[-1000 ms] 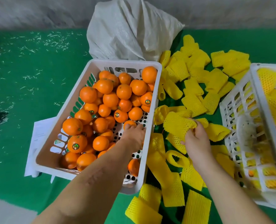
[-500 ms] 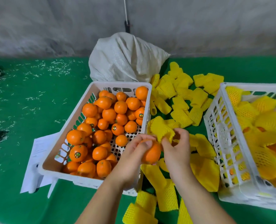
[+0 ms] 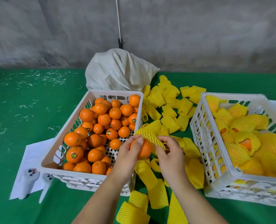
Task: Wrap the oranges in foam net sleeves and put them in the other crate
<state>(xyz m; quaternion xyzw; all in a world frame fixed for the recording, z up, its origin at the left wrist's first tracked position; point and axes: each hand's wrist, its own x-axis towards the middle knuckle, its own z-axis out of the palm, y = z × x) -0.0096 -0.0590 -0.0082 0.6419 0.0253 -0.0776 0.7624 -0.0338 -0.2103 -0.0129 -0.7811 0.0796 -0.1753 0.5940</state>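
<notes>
Left hand (image 3: pixel 129 156) gripping orange (image 3: pixel 144 150), right hand (image 3: pixel 169 152) pinching foam sleeve (image 3: pixel 151 132), between two crates' rims

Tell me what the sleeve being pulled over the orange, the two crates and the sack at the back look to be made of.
Sleeve: soft yellow foam netting, matte; its open diamond mesh stretches over the orange.
Crates: white moulded plastic, slightly glossy, with slotted walls.
Sack: probably woven plastic fabric, off-white and dull, creased; the weave is too fine to confirm.
</notes>
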